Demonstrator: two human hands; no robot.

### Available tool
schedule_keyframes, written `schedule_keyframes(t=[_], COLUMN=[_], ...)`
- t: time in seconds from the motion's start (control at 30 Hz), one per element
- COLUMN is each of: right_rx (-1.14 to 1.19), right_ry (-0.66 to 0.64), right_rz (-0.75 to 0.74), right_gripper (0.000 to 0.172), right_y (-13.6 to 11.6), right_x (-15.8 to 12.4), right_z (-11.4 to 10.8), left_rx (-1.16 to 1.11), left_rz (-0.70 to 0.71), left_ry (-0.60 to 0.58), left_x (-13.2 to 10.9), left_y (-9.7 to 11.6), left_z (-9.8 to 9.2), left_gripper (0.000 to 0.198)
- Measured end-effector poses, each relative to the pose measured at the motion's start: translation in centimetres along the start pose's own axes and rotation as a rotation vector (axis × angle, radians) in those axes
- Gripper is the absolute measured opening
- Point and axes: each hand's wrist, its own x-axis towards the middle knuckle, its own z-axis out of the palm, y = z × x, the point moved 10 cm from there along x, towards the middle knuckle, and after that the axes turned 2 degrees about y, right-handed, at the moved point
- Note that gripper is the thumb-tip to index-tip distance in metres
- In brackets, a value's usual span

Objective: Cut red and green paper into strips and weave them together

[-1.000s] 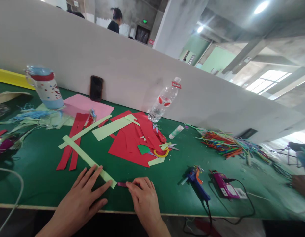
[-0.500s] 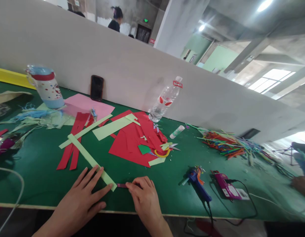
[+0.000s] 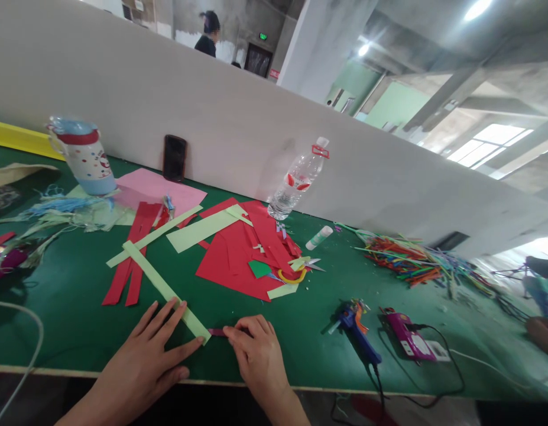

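My left hand (image 3: pixel 152 343) lies with fingers spread, pressing the near end of a pale green paper strip (image 3: pixel 161 281) flat on the table. In my right hand (image 3: pixel 258 349), thumb and fingers pinch a thin purple piece (image 3: pixel 217 332); its far part is hidden by the fingers, so I cannot tell its kind. The purple piece's left tip meets or nearly meets the strip's near end. Beyond, the strip's other end overlaps a second pale green strip (image 3: pixel 156 234) and red paper strips (image 3: pixel 134 287).
Red paper sheets (image 3: pixel 224 254) lie mid-table with scissors (image 3: pixel 294 275). A glue stick (image 3: pixel 318 237), water bottle (image 3: pixel 295 180), glue gun (image 3: pixel 360 334) and purple power box (image 3: pixel 409 336) are to the right. A flask (image 3: pixel 85 157) and phone (image 3: pixel 175 158) stand at the back left.
My right hand has shifted very slightly left and up with the purple piece. The left hand stays on the green strip, and the things on the table have not moved.
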Motion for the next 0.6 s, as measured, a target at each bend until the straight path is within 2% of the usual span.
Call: schedule_keyframes(t=[0.23, 0.6], right_rx=[0.024, 0.028], right_ry=[-0.014, 0.003], right_rz=[-0.002, -0.032], right_gripper=[0.024, 0.024], right_y=[0.27, -0.18], right_x=[0.32, 0.60], right_z=[0.16, -0.05], left_rx=[0.044, 0.020], left_rz=[0.022, 0.046], left_ry=[-0.016, 0.007], left_x=[0.14, 0.47], left_y=[0.20, 0.64], left_z=[0.14, -0.79], left_gripper=[0.060, 0.056])
